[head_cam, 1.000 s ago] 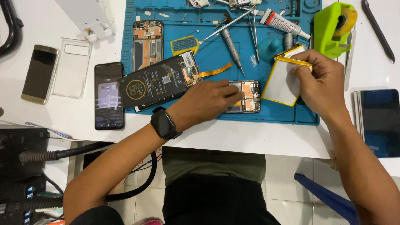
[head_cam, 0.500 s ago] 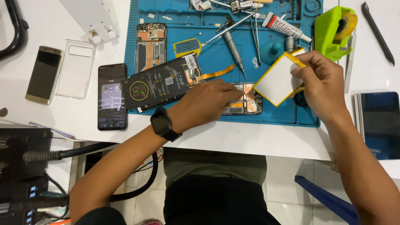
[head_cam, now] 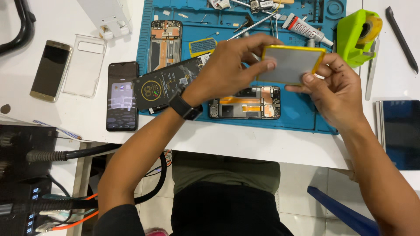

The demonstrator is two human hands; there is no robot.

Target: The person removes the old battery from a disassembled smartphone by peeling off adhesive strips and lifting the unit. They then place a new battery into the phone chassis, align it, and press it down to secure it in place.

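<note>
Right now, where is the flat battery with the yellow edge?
In the head view, the battery is held in the air between the left hand and right hand, above the opened phone on the blue mat.

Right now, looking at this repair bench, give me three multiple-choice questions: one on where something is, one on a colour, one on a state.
1. Where does the opened phone frame lie?
A. on the blue mat
B. on the floor
C. on the clear case

2. What colour is the tape dispenser?
A. red
B. bright green
C. black

3. How is the yellow-edged flat pack held?
A. lying untouched on the mat
B. in the left hand alone
C. lifted above the mat between the left hand and the right hand

Answers: 1 A, the frame rests on the mat below the hands; 2 B, its body is bright green; 3 C, fingers of both hands pinch its edges.
</note>
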